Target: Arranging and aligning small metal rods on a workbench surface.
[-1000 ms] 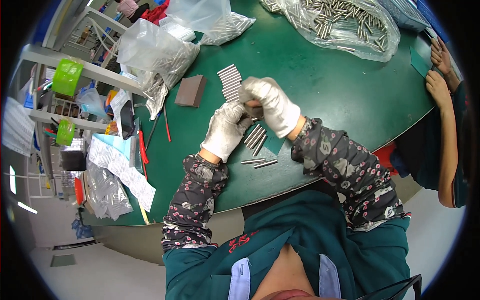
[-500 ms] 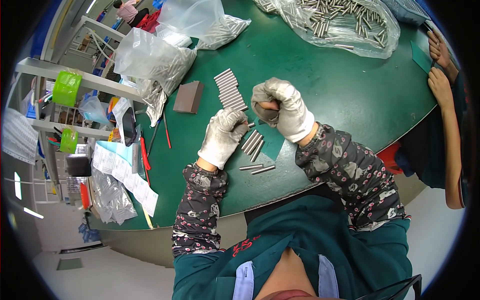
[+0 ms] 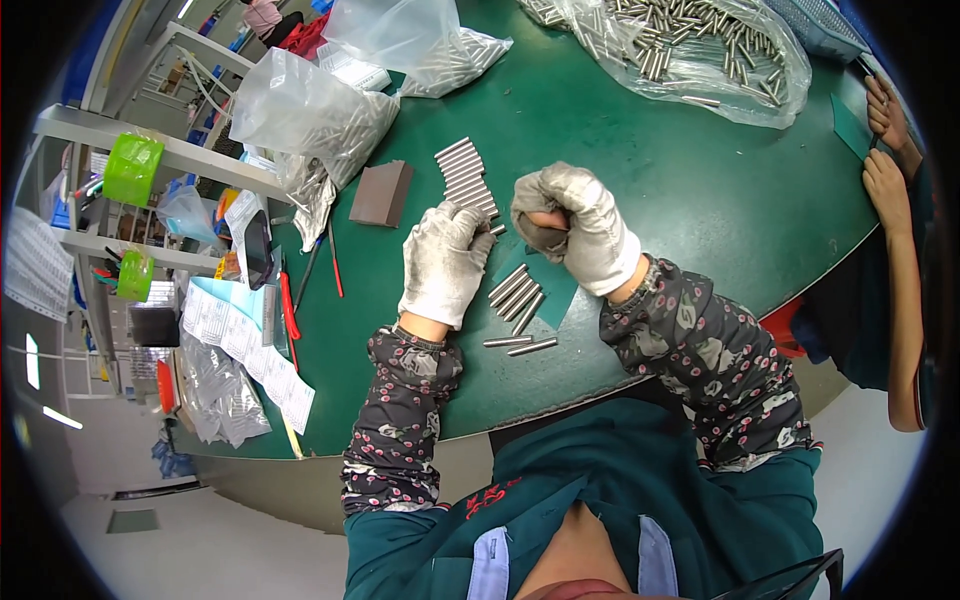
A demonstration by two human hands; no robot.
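Table topped in green spans the frame, a clear plastic bag of pins at upper right. At centre, a white-gloved right hand is curled closed, its contents hidden; left of it is the gloved left hand. Upper centre, a brown block sits near a row of metal pins; loose pins lie lower. Smallest is the single metal pin gripped in the left hand near the row's lower end, apparently being placed there; the next move calls for a light, steady pinch.
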